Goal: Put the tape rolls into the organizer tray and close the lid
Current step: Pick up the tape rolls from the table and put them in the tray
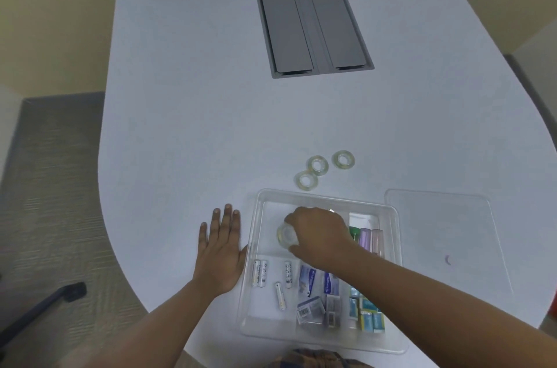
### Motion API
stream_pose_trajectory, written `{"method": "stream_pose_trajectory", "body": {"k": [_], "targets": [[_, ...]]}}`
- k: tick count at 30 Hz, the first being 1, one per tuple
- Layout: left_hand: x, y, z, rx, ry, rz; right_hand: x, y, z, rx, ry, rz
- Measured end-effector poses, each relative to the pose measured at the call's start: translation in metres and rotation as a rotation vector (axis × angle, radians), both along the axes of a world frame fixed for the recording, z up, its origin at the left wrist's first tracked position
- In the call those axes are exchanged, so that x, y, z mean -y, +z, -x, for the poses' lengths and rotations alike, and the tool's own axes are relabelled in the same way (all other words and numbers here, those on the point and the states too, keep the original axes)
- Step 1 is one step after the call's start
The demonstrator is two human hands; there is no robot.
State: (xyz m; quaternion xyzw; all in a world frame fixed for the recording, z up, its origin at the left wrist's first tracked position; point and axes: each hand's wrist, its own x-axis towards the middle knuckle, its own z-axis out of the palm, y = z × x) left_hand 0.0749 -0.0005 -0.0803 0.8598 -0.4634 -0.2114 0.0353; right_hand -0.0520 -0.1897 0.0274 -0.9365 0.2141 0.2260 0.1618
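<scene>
A clear plastic organizer tray [253,250] sits at the near edge of the white table. My right hand [319,233] is inside its far-left compartment, shut on a clear tape roll [284,235]. Three more clear tape rolls lie on the table just beyond the tray: one [306,180], another [318,165] and a third [343,159]. The clear lid [446,229] lies flat to the right of the tray. My left hand [220,250] rests flat on the table with fingers spread, its thumb side against the tray's left wall.
The tray also holds batteries [260,272], small boxes [313,307], packets [369,312] and coloured tubes [369,239]. A grey cable hatch [313,28] is set into the table farther back. The table edge curves off at left, above carpet and a chair leg [45,304].
</scene>
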Motion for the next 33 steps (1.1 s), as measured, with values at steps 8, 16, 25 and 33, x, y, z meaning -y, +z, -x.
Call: {"method": "stream_pose_trajectory", "body": {"k": [8,16,25,33], "targets": [[-0.001,-0.001,0.0,-0.003,0.004,0.004,-0.006,-0.009,-0.022,-0.228,0.16,0.146],[-0.001,-0.002,0.001,0.017,-0.005,0.009,0.013,-0.015,-0.009,0.056,-0.014,0.012],[0.0,0.002,0.001,-0.007,0.004,0.021,0.092,-0.008,-0.007,0.292,-0.357,0.104],[0.001,0.004,0.002,-0.02,0.011,0.028,0.153,-0.033,0.003,0.107,-0.442,0.17]]}}
